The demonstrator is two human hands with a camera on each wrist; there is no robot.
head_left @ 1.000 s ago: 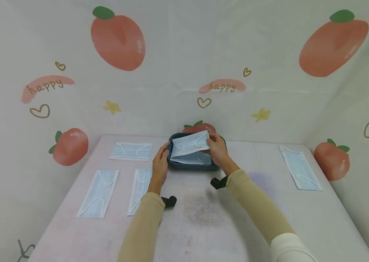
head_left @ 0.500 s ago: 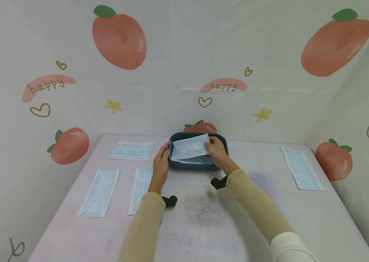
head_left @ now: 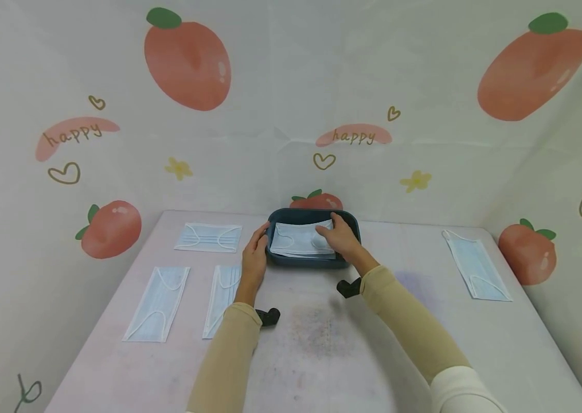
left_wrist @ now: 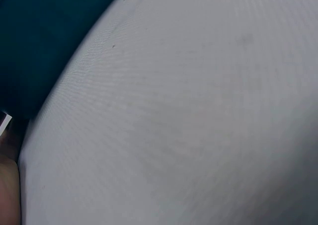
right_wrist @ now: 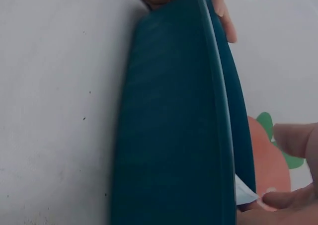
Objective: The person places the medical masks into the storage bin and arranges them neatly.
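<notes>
A dark teal plastic basket (head_left: 303, 263) stands at the back middle of the table, with light-blue face masks (head_left: 298, 237) stacked inside it. My left hand (head_left: 253, 265) grips the basket's left end, fingers over the rim in the right wrist view. Over the right end of the basket is my right hand (head_left: 343, 238), thumb and fingers spread apart above the top mask. In the right wrist view a mask corner (right_wrist: 243, 192) shows just past the rim, close to the right fingertips. The left wrist view holds mostly tabletop and the basket's side (left_wrist: 42, 41).
Flat on the left of the table lie three more masks: one at the back (head_left: 208, 237), one at the front left (head_left: 157, 304) and one partly behind the left arm (head_left: 221, 301). Another mask (head_left: 476, 265) lies far right. A printed curtain (head_left: 280, 86) rises behind the table.
My right hand has lowered the top mask into the basket and let it go; its thumb and fingers have spread. The left hand keeps its hold on the basket.
</notes>
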